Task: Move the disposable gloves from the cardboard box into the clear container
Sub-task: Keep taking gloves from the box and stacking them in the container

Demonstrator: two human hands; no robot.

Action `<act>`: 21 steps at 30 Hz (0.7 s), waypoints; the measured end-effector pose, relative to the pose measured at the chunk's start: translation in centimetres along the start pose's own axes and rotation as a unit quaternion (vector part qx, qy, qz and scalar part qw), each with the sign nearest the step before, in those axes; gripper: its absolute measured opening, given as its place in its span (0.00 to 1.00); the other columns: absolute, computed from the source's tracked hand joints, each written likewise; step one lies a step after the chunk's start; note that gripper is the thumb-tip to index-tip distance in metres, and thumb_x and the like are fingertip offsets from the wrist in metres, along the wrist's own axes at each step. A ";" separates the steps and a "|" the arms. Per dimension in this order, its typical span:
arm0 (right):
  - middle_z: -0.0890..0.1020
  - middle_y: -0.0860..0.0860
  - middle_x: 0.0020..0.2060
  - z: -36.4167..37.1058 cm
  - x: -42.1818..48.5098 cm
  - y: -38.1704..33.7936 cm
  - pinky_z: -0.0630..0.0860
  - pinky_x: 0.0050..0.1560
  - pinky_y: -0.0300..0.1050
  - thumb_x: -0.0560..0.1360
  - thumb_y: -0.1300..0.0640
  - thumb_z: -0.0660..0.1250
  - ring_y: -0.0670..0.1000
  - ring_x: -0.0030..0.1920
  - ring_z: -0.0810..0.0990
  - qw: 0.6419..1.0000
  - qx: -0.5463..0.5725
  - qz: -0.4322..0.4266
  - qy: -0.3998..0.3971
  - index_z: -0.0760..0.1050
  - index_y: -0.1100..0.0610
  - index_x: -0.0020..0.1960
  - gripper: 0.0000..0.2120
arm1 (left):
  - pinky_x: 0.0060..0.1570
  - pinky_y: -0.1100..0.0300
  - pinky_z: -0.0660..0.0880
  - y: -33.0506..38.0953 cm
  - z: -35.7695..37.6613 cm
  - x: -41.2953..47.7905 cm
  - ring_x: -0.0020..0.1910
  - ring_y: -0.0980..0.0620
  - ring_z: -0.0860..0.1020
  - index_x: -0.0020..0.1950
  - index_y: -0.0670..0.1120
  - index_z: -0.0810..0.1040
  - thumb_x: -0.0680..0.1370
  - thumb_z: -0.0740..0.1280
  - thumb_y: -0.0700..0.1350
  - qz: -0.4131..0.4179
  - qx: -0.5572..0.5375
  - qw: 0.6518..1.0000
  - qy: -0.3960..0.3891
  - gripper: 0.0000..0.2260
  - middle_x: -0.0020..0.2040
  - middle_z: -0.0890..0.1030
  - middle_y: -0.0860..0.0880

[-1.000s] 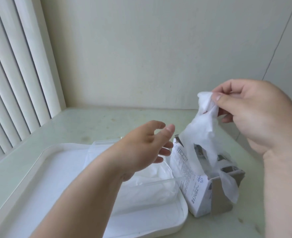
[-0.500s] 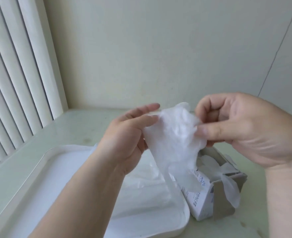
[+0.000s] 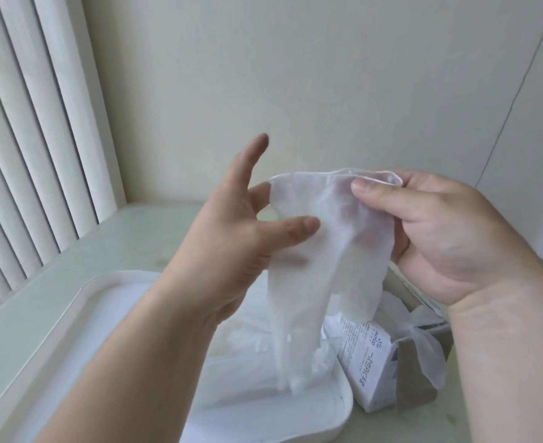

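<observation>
My left forearm hides most of the clear container (image 3: 244, 378); my right wrist cuts off the cardboard box (image 3: 371, 369). The glove (image 3: 321, 276) hangs between the grips, above both. The left grip (image 3: 232, 244) pinches its cuff edge, index finger raised; the right grip (image 3: 439, 238) pinches the opposite side.

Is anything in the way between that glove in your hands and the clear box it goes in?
Nothing visible is. The left hand and the right hand both pinch the glove, and its fingers dangle right over the clear container on the white tray. The left arm hides part of the container.
</observation>
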State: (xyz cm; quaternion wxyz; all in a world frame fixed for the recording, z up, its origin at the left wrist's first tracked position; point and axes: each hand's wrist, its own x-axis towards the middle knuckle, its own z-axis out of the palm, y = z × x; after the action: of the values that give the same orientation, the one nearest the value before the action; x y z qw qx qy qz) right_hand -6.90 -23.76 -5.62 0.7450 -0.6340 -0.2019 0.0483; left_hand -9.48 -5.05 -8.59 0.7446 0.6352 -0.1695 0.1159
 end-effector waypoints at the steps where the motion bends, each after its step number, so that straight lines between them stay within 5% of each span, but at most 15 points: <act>1: 0.86 0.61 0.44 0.0 0.0 0.0 0.78 0.40 0.44 0.74 0.60 0.65 0.55 0.41 0.84 1.000 0.004 -0.006 -0.001 0.81 0.67 0.55 0.14 | 0.35 0.54 0.79 -0.1 -0.1 0.0 0.46 0.46 0.85 0.77 0.58 0.62 0.68 0.74 0.40 -0.043 -0.013 0.999 -0.003 0.41 0.57 0.84 0.46; 6: 0.83 0.68 0.54 0.4 -0.4 -0.2 0.76 0.47 0.51 0.73 0.58 0.64 0.60 0.49 0.82 0.998 -0.016 -0.026 -0.056 0.79 0.69 0.59 0.19 | 0.55 0.47 0.80 -0.1 -0.9 -0.5 0.58 0.42 0.82 0.64 0.42 0.81 0.72 0.72 0.49 -0.216 -0.079 0.962 -0.150 0.22 0.60 0.83 0.42; 9: 0.85 0.65 0.47 0.4 -0.7 -0.6 0.79 0.40 0.46 0.72 0.57 0.65 0.57 0.44 0.83 0.997 -0.029 -0.038 -0.064 0.82 0.67 0.54 0.17 | 0.55 0.48 0.80 -0.1 -0.9 -0.5 0.51 0.43 0.84 0.58 0.37 0.83 0.73 0.71 0.45 -0.236 -0.126 0.954 -0.132 0.16 0.54 0.84 0.40; 12: 0.86 0.58 0.43 -0.7 -1.3 -1.4 0.78 0.36 0.44 0.69 0.49 0.71 0.54 0.40 0.82 0.985 -0.165 -0.043 -0.028 0.84 0.60 0.52 0.18 | 0.50 0.49 0.81 0.4 -1.2 -0.3 0.45 0.45 0.84 0.55 0.38 0.84 0.73 0.71 0.45 -0.222 -0.107 0.965 -0.087 0.15 0.49 0.85 0.40; 15: 0.86 0.51 0.34 -2.8 -1.8 -1.7 0.78 0.34 0.47 0.63 0.41 0.76 0.51 0.31 0.82 0.886 -0.459 0.045 0.044 0.84 0.49 0.45 0.15 | 0.44 0.56 0.81 1.2 -1.9 -0.2 0.42 0.49 0.84 0.57 0.41 0.85 0.75 0.62 0.50 -0.180 -0.093 0.978 -0.053 0.20 0.47 0.86 0.44; 17: 0.86 0.48 0.32 -3.3 -2.1 -1.6 0.76 0.33 0.44 0.67 0.42 0.76 0.49 0.28 0.83 0.806 -0.568 0.168 -0.010 0.84 0.49 0.42 0.11 | 0.51 0.53 0.81 1.3 -2.2 0.1 0.49 0.47 0.84 0.60 0.42 0.84 0.79 0.59 0.50 -0.165 -0.109 0.980 -0.019 0.19 0.52 0.85 0.43; 21: 0.86 0.47 0.36 -3.0 -2.0 -0.9 0.73 0.27 0.40 0.72 0.47 0.74 0.48 0.26 0.81 0.786 -0.573 0.223 -0.064 0.85 0.49 0.42 0.07 | 0.55 0.43 0.78 1.6 -2.0 0.4 0.51 0.43 0.84 0.62 0.44 0.82 0.84 0.53 0.49 -0.167 -0.169 0.971 0.016 0.20 0.56 0.84 0.42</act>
State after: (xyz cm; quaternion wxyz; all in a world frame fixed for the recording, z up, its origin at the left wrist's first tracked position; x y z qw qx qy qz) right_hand -7.81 -27.37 -5.62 0.1982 -0.9672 -0.0929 0.1291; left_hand -9.50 -2.84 -7.21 0.8526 0.5175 -0.0657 -0.0304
